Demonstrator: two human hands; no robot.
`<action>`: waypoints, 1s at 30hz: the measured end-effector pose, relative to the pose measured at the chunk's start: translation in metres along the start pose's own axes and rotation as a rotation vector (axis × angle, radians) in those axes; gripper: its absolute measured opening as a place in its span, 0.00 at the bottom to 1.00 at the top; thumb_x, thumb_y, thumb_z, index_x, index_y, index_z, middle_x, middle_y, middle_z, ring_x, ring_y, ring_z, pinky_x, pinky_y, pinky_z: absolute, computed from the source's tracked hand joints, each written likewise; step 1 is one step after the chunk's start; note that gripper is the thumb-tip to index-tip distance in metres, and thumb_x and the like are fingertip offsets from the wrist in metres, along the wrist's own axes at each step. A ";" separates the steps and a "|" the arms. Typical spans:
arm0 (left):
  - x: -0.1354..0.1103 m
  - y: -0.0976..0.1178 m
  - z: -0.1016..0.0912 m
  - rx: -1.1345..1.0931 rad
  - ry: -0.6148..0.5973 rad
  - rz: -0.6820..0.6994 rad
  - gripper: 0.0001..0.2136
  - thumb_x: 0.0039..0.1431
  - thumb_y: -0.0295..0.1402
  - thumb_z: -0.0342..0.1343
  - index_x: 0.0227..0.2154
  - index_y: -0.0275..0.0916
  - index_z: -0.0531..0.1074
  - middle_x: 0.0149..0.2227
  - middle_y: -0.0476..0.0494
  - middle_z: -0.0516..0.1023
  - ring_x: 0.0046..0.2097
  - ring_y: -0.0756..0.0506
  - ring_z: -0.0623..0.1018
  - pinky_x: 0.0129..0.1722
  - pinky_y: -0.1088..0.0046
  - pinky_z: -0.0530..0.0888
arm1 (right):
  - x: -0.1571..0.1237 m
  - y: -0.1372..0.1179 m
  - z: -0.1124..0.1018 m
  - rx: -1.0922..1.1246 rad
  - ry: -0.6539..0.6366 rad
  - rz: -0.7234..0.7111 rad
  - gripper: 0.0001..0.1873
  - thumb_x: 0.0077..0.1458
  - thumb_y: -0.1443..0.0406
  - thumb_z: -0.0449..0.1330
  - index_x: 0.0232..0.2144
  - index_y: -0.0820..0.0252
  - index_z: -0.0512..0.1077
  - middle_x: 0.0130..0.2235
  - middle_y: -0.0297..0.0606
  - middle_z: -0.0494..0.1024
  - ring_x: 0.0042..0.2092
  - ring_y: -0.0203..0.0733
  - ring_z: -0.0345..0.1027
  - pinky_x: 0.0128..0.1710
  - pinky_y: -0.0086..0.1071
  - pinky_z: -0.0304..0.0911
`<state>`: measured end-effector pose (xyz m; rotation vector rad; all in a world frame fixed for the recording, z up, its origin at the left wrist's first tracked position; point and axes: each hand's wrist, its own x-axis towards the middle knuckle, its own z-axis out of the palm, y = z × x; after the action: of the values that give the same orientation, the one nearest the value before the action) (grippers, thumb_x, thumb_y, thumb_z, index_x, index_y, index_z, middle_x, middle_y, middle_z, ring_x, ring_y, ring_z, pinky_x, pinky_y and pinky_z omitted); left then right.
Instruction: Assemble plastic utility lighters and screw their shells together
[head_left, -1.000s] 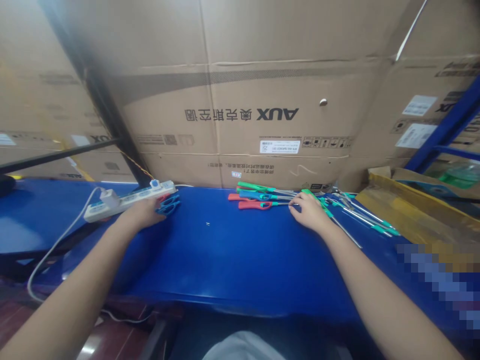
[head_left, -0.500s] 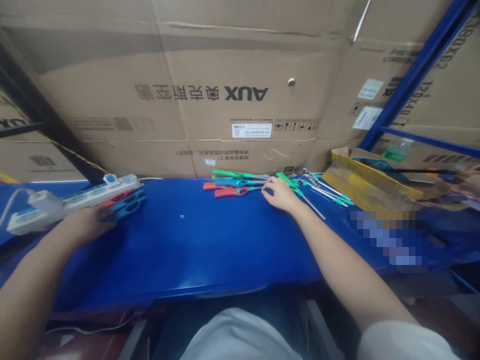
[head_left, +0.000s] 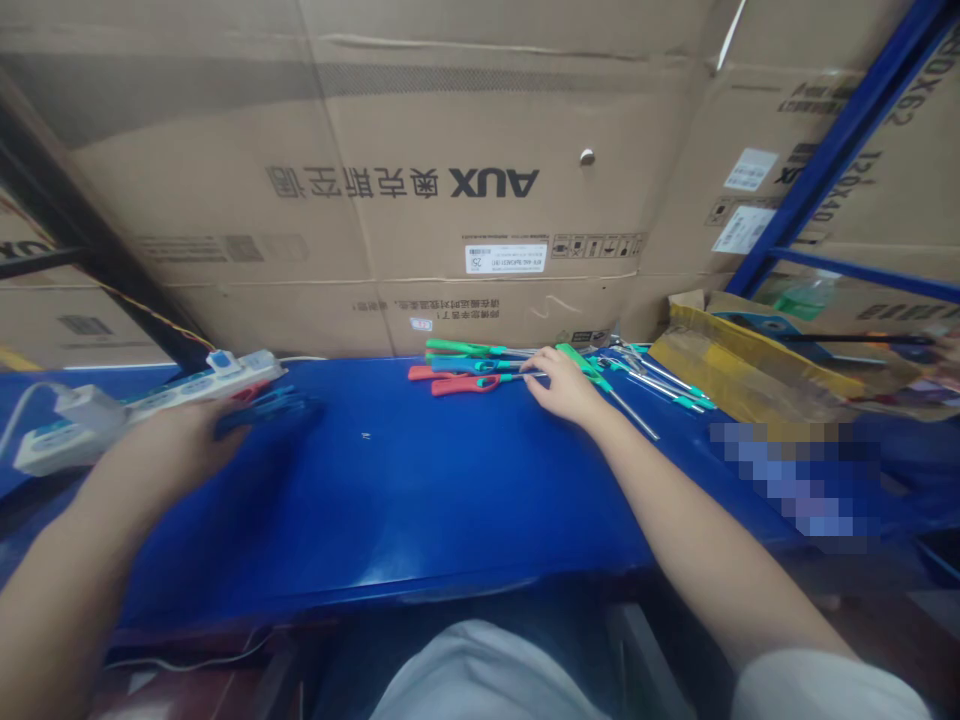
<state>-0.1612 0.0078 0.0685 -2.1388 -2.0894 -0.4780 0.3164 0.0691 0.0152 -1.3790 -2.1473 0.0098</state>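
Lying at twelve o'clock on the bench, long-necked lighters are judged light, stiff and slick, best held by the handles; their necks are touched by the right hand, grip unclear; blurred blue handles are gripped by the left hand, ten o'clock.

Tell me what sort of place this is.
Likely a small workshop or packing station: a blue worktable carries what look like long-necked lighters and a power strip, with printed cardboard standing behind.
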 end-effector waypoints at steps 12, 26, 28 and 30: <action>-0.006 0.163 0.091 -0.473 -0.196 0.747 0.17 0.69 0.37 0.52 0.58 0.45 0.73 0.54 0.40 0.78 0.56 0.41 0.77 0.59 0.63 0.74 | -0.012 -0.055 0.001 0.306 -0.411 -0.261 0.06 0.52 0.67 0.69 0.31 0.59 0.75 0.35 0.33 0.74 0.34 0.35 0.66 0.35 0.29 0.61; 0.003 0.148 0.110 -0.732 -0.234 0.592 0.16 0.63 0.37 0.61 0.53 0.48 0.76 0.53 0.43 0.81 0.55 0.41 0.79 0.57 0.60 0.77 | -0.010 -0.054 0.001 0.364 -0.531 -0.107 0.09 0.57 0.61 0.68 0.33 0.58 0.73 0.32 0.32 0.74 0.29 0.34 0.64 0.29 0.27 0.59; 0.003 0.148 0.112 -0.748 -0.235 0.565 0.17 0.62 0.36 0.62 0.53 0.47 0.76 0.52 0.43 0.81 0.54 0.41 0.80 0.57 0.60 0.77 | -0.010 -0.056 0.001 0.358 -0.523 -0.113 0.08 0.58 0.62 0.68 0.32 0.58 0.73 0.31 0.32 0.74 0.29 0.34 0.64 0.30 0.28 0.59; 0.003 0.148 0.113 -0.761 -0.230 0.537 0.18 0.60 0.35 0.63 0.53 0.46 0.75 0.52 0.43 0.81 0.53 0.41 0.80 0.56 0.62 0.77 | -0.010 -0.057 0.002 0.351 -0.491 -0.113 0.08 0.60 0.61 0.65 0.32 0.58 0.73 0.30 0.32 0.74 0.29 0.35 0.64 0.31 0.29 0.58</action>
<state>0.0013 0.0374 -0.0175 -3.1530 -1.4135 -1.1210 0.2709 0.0349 0.0271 -1.1265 -2.4580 0.7137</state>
